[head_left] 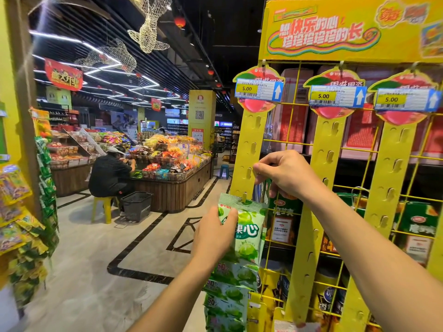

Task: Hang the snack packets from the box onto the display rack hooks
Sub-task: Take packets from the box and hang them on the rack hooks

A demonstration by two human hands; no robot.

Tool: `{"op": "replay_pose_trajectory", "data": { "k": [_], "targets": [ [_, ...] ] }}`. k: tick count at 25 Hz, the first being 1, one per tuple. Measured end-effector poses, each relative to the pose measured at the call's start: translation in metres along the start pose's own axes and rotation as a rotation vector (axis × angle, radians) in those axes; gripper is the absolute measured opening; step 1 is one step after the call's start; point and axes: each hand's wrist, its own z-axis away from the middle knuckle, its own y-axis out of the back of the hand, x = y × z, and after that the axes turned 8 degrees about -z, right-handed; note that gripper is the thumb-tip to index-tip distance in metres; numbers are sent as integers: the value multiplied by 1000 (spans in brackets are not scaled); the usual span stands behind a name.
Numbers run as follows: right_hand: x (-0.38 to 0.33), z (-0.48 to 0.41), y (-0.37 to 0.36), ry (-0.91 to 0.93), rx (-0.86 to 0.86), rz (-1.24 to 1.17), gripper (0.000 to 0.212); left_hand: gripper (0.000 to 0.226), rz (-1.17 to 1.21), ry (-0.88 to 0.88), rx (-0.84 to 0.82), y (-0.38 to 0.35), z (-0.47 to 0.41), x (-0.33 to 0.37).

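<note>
A yellow cardboard display rack (pixel 323 144) stands at the right with three vertical hook strips. On the leftmost strip (pixel 251 144) a green snack packet (pixel 249 233) hangs from a hook, with several more green packets (pixel 230 293) below it. My left hand (pixel 213 233) grips the left edge of that top hanging packet. My right hand (pixel 285 173) pinches another green packet (pixel 263 188) against the strip, just above the hanging one; my fingers mostly cover it. The box is out of view.
Red and green boxes sit behind the yellow wire grid (pixel 359 236). Price tags (pixel 259 91) marked 5.00 top each strip. A person (pixel 110 173) sits on a yellow stool beside a black basket (pixel 136 204) at a wooden snack counter. Hanging packets (pixel 24 236) line the left edge.
</note>
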Motion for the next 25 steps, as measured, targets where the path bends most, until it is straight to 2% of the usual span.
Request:
{"op": "replay_pose_trajectory", "data": {
  "k": [7,14,17,21,25],
  "targets": [
    [1,6,-5,35,62,41,15,41,-362,-45,28,8,7,4],
    [3,20,-16,56,190,115,16,52,-399,-69,2,14,23,8],
    [9,44,-13,24,204,192,32,57,-480,-93,10,17,38,14],
    [24,91,7,4,106,437,55,53,-621,-153,33,10,60,35],
    [47,153,50,-56,44,703,63,52,-682,-238,-21,-23,91,71]
  ]
}}
